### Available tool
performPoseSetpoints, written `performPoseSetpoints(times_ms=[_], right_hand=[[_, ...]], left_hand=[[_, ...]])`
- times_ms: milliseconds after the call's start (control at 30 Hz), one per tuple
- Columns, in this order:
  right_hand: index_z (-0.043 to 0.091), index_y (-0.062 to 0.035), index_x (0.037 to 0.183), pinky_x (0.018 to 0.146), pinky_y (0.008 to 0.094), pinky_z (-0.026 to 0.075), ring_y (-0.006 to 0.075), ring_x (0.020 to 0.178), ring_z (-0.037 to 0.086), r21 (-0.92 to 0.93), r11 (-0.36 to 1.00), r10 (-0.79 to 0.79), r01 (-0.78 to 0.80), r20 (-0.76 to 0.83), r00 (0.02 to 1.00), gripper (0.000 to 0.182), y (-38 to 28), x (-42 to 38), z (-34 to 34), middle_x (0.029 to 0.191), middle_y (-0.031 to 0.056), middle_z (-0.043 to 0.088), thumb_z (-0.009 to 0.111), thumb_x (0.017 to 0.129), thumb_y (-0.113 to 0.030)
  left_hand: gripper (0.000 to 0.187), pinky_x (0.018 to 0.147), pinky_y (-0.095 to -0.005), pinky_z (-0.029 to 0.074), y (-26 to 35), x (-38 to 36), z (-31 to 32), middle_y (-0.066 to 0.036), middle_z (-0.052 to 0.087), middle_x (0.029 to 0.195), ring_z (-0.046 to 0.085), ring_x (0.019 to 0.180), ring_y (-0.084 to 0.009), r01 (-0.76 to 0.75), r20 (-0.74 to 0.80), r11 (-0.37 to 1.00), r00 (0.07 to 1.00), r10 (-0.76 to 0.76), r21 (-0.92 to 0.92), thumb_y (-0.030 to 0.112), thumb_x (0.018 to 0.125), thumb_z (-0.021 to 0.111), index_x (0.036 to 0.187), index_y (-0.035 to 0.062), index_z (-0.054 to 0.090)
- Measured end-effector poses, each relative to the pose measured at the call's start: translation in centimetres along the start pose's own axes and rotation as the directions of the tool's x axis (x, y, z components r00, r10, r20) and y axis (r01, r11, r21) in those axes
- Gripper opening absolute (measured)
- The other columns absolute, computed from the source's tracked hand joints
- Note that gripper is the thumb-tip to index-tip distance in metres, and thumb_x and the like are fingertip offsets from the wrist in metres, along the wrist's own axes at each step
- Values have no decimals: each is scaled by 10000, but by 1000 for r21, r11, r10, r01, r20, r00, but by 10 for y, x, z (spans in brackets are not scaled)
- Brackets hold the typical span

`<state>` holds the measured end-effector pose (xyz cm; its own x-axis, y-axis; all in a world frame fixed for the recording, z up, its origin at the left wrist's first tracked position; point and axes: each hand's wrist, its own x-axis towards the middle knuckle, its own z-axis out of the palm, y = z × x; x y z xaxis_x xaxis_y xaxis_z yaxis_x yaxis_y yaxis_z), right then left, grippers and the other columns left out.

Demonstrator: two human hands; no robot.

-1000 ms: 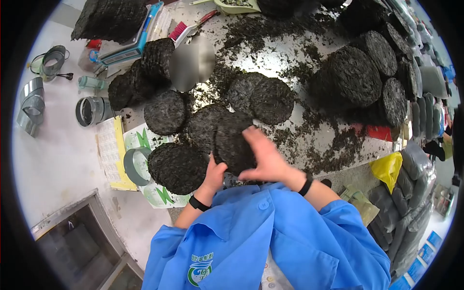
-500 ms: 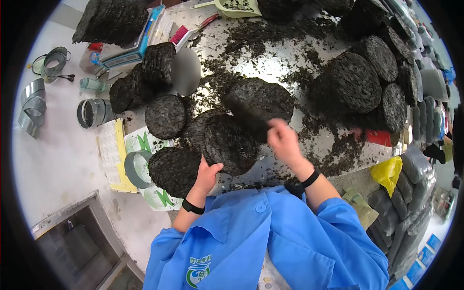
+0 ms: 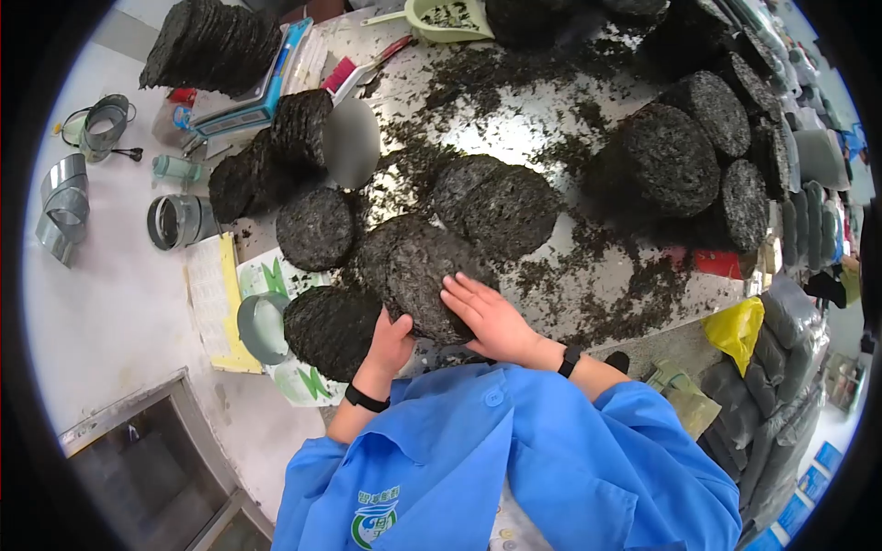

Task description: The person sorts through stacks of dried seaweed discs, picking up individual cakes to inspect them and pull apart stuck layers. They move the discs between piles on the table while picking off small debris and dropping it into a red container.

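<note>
A stack of dark, flaky round cakes that look like dried seaweed [image 3: 423,271] lies on the table in front of me. My left hand [image 3: 392,342] grips its near left edge, thumb up along the side, other fingers partly hidden. Flat on the top cake rests my right hand [image 3: 487,317], fingers stretched out. Beyond it are two overlapping seaweed cakes [image 3: 514,211]. Left of my left hand is another seaweed stack [image 3: 331,331], with a single round cake [image 3: 315,230] farther back.
More stacked cakes [image 3: 671,161] stand at the right. Loose flakes [image 3: 634,303] cover much of the table. A red brush [image 3: 340,73], a dustpan [image 3: 450,20], a blue scale [image 3: 241,115] and a grey ring [image 3: 264,328] lie about. A yellow bag [image 3: 735,335] is beyond the right edge.
My right hand has come down and left from a blurred dark piece above the stack, and now lies flat on the top cake. My left hand stays at the edge.
</note>
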<state>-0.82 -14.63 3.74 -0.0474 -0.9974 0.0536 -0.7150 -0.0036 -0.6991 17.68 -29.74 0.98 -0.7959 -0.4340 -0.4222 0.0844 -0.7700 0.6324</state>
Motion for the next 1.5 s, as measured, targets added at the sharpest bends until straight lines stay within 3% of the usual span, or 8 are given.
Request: performPoseSetpoints(times_ms=[233,433,500,667,800,967,1267,1500], right_hand=[[576,-41,1373,1062,389,486,318,1278,586,404,902,227,-151,-145,963,616,18,-11,-37,1388,142,614,803,811,-153],[600,24,1255,932,390,524,336,1067,657,803,505,800,-317,-297,521,512,126,-21,-50,1158,193,676,782,794,-104],[570,30,1284,1015,444,468,394,1190,577,-38,851,397,-524,-607,689,695,109,-29,-52,1259,224,613,854,676,-151],[632,-128,1277,1176,480,367,281,1359,525,-244,935,-289,257,-101,952,548,37,-25,7,1397,69,604,671,739,-32],[691,-18,1088,810,340,576,241,877,719,364,786,618,-500,-432,656,270,38,-25,-23,993,120,746,742,828,-71],[509,70,1315,977,367,500,251,1140,619,581,637,770,-506,-505,390,584,142,-23,-41,1245,201,634,792,868,-177],[509,-14,1387,1185,507,327,361,1417,401,-149,886,390,-440,-275,879,726,112,-11,21,1490,189,450,818,757,-201],[377,-58,1510,1209,575,237,475,1479,251,-7,994,106,-107,-95,990,1060,33,12,8,1584,263,287,911,649,-367]], left_hand=[[543,1115,-424,428,1,0,1,-114,559,1415,533,1315,-273,0,-71,999,997,-3,-38,202,966,600,1459,42,435],[412,991,-395,495,-2,-16,-53,-103,617,1251,603,1164,-239,5,-421,984,904,73,181,74,951,497,1360,23,506],[403,988,-400,499,5,-13,-34,-103,622,1249,605,1160,-244,-4,-414,993,909,51,114,77,950,505,1349,25,514],[383,1016,-412,496,-11,-6,-2,-102,634,1266,619,1149,-257,174,-357,985,919,-164,-5,102,971,533,1348,34,528],[399,1041,-409,488,9,46,-32,-137,643,1298,620,1195,-280,69,-98,967,994,-46,246,237,1017,566,1338,1,540],[903,1034,-473,484,2,111,-88,-204,520,1393,524,1280,-372,370,-181,-253,814,552,894,411,813,834,1464,-3,365],[1091,1030,-467,495,6,130,-96,-283,580,1310,581,1231,-386,593,-569,-79,796,206,801,485,574,971,1368,-93,496],[738,952,-380,521,29,65,-53,-184,622,1285,640,1131,-253,394,-528,772,844,-90,498,151,837,777,1447,-52,412]])
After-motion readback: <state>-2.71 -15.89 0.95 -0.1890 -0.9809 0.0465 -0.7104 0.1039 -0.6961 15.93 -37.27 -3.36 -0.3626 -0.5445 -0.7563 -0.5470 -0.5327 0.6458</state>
